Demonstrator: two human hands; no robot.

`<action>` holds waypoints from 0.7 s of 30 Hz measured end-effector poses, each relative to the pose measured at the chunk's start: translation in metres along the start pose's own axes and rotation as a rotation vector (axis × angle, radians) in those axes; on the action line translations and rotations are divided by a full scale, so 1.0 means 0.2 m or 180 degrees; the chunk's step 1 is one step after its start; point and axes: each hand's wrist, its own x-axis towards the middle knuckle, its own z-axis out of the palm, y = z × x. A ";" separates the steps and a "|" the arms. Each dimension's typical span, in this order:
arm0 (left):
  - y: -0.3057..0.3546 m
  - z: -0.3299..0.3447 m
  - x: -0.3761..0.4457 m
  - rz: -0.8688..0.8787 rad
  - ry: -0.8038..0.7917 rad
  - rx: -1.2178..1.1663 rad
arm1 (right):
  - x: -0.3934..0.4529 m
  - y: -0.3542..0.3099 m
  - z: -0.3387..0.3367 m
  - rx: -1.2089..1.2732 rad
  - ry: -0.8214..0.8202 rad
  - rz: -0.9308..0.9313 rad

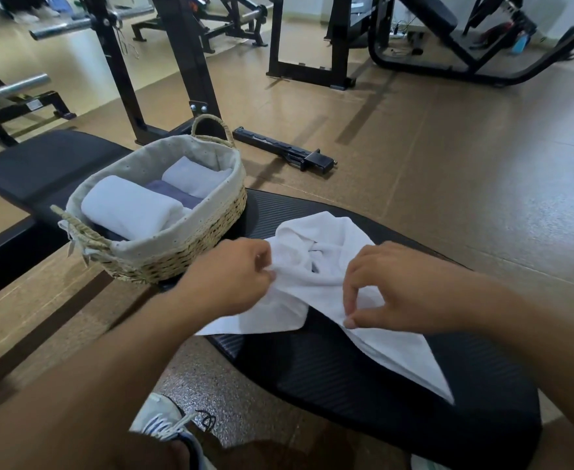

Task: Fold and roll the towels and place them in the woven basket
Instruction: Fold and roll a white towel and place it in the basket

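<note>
A crumpled white towel (pixel 316 262) lies across a black ribbed bench pad (pixel 380 385). My left hand (pixel 231 276) pinches the towel's left edge. On the right, my right hand (pixel 390 290) pinches a fold of the cloth between thumb and fingertips. To the left stands the woven basket (pixel 177 256) with a grey cloth liner, its handles at both ends. Inside it lie two rolled white towels (pixel 129 208) and a folded purple-grey towel (pixel 173 193) between them.
A second black padded bench (pixel 41 171) stretches behind the basket. Black rack uprights (pixel 190 62) and gym machine frames (pixel 448 45) stand on the brown floor beyond. A loose black metal bar (pixel 285 152) lies on the floor. My sneaker (pixel 167 425) shows below.
</note>
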 end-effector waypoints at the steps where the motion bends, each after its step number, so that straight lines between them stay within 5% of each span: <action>1: -0.03 -0.03 0.01 -0.0105 -0.0049 0.0193 | 0.00 -0.02 0.02 0.0109 0.0120 -0.0020; 5: -0.13 -0.06 0.04 -0.0392 -0.0654 0.0791 | 0.09 0.02 0.05 0.0346 0.0979 0.0228; 7: -0.15 -0.04 0.05 -0.0416 -0.0732 0.0777 | 0.13 0.08 0.08 0.0323 0.0722 0.0547; 10: -0.17 -0.04 0.06 -0.0410 -0.0398 0.0627 | 0.15 0.13 0.11 0.0268 -0.0165 0.0879; 16: -0.19 -0.02 0.08 -0.0457 0.0353 0.0143 | 0.11 0.00 0.07 0.0992 -0.0644 0.0732; 18: -0.18 -0.03 0.09 -0.0371 0.0651 -0.0084 | 0.09 -0.03 0.07 0.1281 -0.0592 0.0670; 21: -0.15 -0.02 0.08 -0.0255 0.0916 -0.0244 | 0.10 0.03 0.07 0.0533 -0.0144 0.0623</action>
